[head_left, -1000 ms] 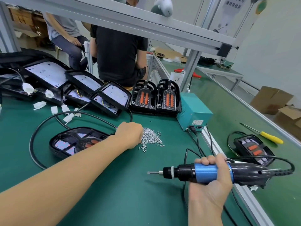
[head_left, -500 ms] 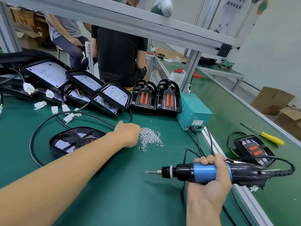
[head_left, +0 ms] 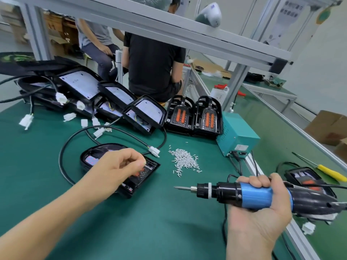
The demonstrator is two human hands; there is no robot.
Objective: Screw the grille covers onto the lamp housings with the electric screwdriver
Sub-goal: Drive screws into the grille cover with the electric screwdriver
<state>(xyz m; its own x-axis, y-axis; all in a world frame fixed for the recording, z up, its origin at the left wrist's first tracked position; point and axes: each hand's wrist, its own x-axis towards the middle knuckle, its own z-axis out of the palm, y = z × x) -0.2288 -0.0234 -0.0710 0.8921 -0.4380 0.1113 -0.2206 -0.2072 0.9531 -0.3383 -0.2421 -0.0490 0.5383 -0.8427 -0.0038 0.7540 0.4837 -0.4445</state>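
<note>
From my remote seat I see only two bare forearms and hands. The left hand (head_left: 120, 166) enters from the lower left of the frame, the right hand (head_left: 259, 218) from the lower right. No sleeve, glove, watch or ring shows; fingernails look short and unpainted.

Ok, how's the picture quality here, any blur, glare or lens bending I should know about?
Head view: wide-angle bending bows the overhead frame beam and table edge; the far background is soft. Even overhead light, faint shadows only. The electric screwdriver and screw pile read sharp; the left hand is slightly soft. No strong glare.
</note>
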